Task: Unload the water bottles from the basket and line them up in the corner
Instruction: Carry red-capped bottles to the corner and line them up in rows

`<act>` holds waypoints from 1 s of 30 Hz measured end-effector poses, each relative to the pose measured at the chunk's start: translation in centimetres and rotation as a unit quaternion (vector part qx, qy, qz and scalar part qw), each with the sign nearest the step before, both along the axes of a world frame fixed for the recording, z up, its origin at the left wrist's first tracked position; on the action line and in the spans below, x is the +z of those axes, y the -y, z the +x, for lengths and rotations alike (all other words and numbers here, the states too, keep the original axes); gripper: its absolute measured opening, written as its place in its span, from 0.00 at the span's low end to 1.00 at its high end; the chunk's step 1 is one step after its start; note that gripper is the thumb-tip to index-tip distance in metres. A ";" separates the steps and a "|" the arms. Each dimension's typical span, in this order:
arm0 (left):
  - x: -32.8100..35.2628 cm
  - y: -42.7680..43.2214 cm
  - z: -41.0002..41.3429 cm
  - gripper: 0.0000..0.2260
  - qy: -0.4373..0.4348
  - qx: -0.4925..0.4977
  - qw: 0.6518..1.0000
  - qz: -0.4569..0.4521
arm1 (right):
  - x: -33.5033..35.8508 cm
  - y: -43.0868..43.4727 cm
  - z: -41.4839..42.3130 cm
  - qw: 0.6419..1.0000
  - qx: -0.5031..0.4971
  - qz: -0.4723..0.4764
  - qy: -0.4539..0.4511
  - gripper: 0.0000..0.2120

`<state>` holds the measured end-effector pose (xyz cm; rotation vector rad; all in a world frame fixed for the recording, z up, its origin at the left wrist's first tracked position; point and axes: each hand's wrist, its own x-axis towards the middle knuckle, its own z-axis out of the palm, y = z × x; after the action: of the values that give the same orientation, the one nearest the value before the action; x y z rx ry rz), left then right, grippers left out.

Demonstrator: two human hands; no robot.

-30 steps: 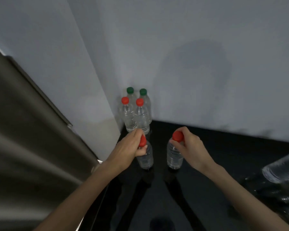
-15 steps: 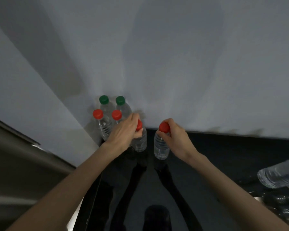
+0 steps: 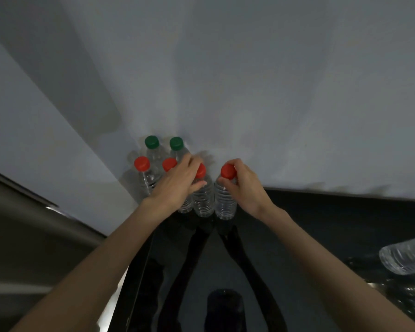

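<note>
Several clear water bottles stand upright on the black counter (image 3: 321,236) in the wall corner. Two with green caps (image 3: 151,142) stand at the back; in front of them are two with red caps (image 3: 141,163). My left hand (image 3: 177,183) grips the neck of a red-capped bottle (image 3: 203,200) right beside that group. My right hand (image 3: 244,185) pinches the red cap of another bottle (image 3: 225,202) standing just to its right, side by side with it. The basket is not in view.
White walls meet behind the bottles. A brown-grey surface (image 3: 34,236) borders the counter on the left. Clear crinkled plastic (image 3: 407,255) lies at the right edge of the counter.
Both hands have carried their red-capped bottles back toward the corner; the two bottles now stand together next to the earlier group, closer to each other than before.
</note>
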<state>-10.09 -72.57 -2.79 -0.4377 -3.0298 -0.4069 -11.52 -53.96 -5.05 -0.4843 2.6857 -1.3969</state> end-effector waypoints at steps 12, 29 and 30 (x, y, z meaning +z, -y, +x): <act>-0.4 -1.1 0.8 0.24 0.004 0.077 0.995 0.061 | 0.3 1.0 1.0 0.994 -0.064 0.081 -0.033 0.12; 9.2 -2.2 18.8 0.26 -0.098 0.019 0.994 0.033 | 10.1 -7.3 19.1 0.958 -0.033 0.226 -0.176 0.25; 9.5 -2.6 20.2 0.26 -0.102 0.013 0.994 0.028 | 10.5 -7.8 20.8 0.954 -0.038 0.233 -0.186 0.25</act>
<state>10.14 -69.97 6.73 -0.4086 -2.8168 -0.4169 9.33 -46.19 5.45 -0.6504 3.2211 -0.6818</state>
